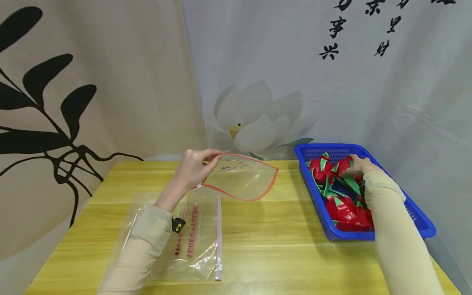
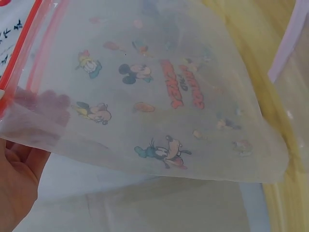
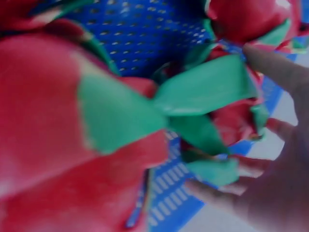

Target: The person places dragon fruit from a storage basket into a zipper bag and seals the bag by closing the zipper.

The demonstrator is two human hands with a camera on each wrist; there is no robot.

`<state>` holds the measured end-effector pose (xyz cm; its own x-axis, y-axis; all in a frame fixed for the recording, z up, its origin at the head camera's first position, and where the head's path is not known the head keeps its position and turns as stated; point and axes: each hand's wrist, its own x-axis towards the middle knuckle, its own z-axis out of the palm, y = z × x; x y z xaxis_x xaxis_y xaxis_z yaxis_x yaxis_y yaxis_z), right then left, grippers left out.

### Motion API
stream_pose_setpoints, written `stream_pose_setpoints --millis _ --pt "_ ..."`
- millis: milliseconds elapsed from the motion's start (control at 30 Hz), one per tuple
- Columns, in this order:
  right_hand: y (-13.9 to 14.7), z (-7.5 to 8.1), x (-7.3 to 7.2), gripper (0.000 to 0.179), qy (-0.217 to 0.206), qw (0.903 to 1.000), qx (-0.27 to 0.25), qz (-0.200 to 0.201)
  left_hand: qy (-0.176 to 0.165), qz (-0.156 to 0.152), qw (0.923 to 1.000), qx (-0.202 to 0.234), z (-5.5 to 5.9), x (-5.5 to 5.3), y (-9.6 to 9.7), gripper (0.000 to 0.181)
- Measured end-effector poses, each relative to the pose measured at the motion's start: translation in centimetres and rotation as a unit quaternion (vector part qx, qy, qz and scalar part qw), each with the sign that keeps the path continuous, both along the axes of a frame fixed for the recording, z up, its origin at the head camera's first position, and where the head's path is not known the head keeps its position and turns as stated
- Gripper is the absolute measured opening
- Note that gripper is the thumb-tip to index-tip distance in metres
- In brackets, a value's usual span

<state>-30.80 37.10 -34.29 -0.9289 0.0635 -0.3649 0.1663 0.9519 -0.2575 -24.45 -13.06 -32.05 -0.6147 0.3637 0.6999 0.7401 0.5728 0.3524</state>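
Observation:
In the head view my left hand (image 1: pixel 193 168) pinches the edge of a translucent zipper bag (image 1: pixel 245 180) with a red rim, whose mouth gapes. Cartoon figures are printed on this bag (image 2: pixel 145 92), as the left wrist view shows. Over at the right, my right hand (image 1: pixel 363 166) reaches into a blue basket (image 1: pixel 321 219). Its spread fingers and thumb lie around a shiny red dragon fruit (image 3: pixel 234 123) with green leaves. Blur keeps me from telling how firmly they touch it.
Several more red dragon fruits (image 1: pixel 348 213) lie in the basket. A larger clear bag (image 1: pixel 199 262) with pink print and a lilac slider strip lies flat on the wooden table (image 1: pixel 265 254), partly under my left arm. A printed curtain (image 1: pixel 147 82) hangs behind.

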Motion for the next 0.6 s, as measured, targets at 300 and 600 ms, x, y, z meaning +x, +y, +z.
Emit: stream_pose_setpoints --millis 300,600 --pt "0.8 -1.6 -0.4 0.103 -0.008 0.9999 -0.012 -0.002 0.004 0.002 1.0000 -0.007 0.0 0.0 0.2 0.012" --pt "1.9 -2.2 -0.7 0.092 0.047 0.9984 0.006 0.033 -0.004 0.004 1.0000 -0.008 -0.1 0.1 0.4 0.013"
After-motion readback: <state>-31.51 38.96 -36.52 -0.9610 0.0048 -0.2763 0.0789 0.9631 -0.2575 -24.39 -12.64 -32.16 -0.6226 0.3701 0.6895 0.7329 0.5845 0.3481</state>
